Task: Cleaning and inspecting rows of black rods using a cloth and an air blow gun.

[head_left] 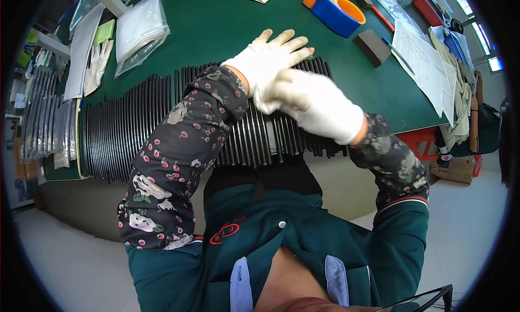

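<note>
My left hand (268, 56), in a white glove with cream fingers, is spread open over the far edge of a row of black rods (244, 133). One bare fingertip shows at its edge. Beside its wrist is my right hand (322, 106), also gloved in white. The right fingers are curled closed against the heel of the left glove and are slightly blurred. What they pinch, if anything, is hidden. The thin rods lie side by side along the near edge of the green table (211, 20), partly covered by my sleeved forearms.
A blue and orange tape dispenser (338, 20) stands at the far right near a dark block (372, 48). Paper sheets (422, 63) with a pen lie further right. On the left are clear plastic bags (142, 28), a loose white glove (97, 66) and bagged rods (46, 117).
</note>
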Available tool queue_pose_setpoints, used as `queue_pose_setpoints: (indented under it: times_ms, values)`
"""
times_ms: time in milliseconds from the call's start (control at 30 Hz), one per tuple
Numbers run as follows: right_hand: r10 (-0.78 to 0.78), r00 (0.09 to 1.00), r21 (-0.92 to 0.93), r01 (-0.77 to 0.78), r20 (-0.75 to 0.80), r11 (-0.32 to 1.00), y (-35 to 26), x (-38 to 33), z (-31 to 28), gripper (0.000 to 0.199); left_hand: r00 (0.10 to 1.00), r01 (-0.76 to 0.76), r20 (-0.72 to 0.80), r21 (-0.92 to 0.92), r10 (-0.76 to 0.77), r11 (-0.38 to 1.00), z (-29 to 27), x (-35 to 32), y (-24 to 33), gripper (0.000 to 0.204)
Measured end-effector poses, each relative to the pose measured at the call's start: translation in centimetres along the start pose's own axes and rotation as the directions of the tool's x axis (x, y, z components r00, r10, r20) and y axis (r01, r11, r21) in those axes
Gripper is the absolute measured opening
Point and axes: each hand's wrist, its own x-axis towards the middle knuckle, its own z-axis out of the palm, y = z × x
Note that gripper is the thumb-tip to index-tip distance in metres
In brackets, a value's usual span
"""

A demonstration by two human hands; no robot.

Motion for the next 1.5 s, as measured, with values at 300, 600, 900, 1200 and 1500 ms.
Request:
queue_pose_setpoints:
  times_ms: [300,600,900,1200,1500]
  values:
    - [0.646,0.718,0.160,-0.692,0.261,0.704,-2.9,1.9,-5.0,0.016,0.993,0.071,0.104,-0.081,-0.063,0.994,-0.8,0.0,0.5,0.053]
    - [-0.021,0.949,0.310,-0.082,0.315,0.947,-3.1,-2.0,-4.0,0.009,0.994,0.083,0.091,-0.197,-0.066,0.977,-1.1,0.2,0.8,0.055]
    - [-0.102,0.823,0.256,-0.054,0.558,0.965,-3.7,-3.9,-3.2,0.018,0.994,0.092,0.081,-0.194,-0.078,0.977,-1.2,0.0,0.7,0.055]
    - [0.091,0.850,0.241,-0.248,0.518,0.938,-3.3,-5.2,-4.8,0.003,0.991,0.089,0.116,-0.216,-0.065,0.972,-1.7,0.1,0.7,0.054]
    - [0.341,0.689,0.347,-0.655,0.639,0.671,-5.1,-12.5,-3.1,0.023,0.996,-0.088,-0.016,-0.234,0.087,0.968,-3.0,2.2,2.6,0.055]
